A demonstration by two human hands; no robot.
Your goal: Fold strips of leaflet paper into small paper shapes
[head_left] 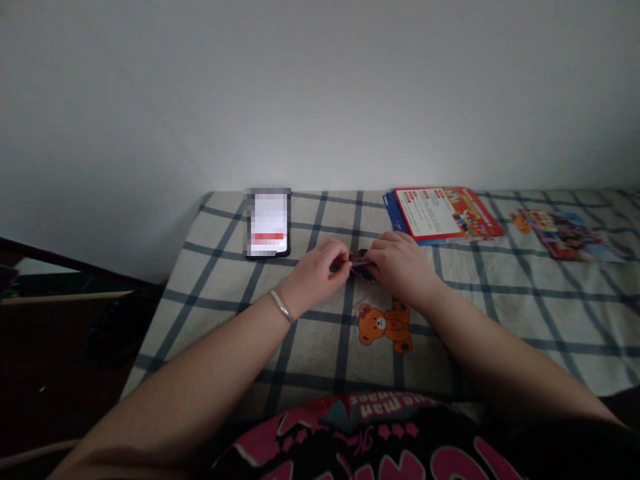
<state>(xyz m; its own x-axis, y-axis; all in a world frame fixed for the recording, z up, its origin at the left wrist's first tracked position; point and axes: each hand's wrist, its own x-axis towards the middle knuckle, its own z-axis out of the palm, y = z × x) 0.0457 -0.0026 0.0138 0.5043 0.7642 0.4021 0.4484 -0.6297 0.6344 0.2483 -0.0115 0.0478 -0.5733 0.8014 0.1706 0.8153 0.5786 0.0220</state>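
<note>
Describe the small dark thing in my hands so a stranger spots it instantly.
Start with the checked cloth and find the printed orange bear. Just beyond it, held between the left hand and right hand, is a small, dark, patterned piece. Unlike the lit phone and red-bordered sheet nearby, it's gripped by both hands.

Phone (270,223): lit, near the checked cloth (200,293)'s far left corner
Red-and-white sheet (440,213): by the far edge, over a blue sheet (395,217)
Colorful print (575,235): farther right

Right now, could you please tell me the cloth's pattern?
The cloth shows blue-grey checks on pale ground, plus orange bears, clearest in the head view.
</note>
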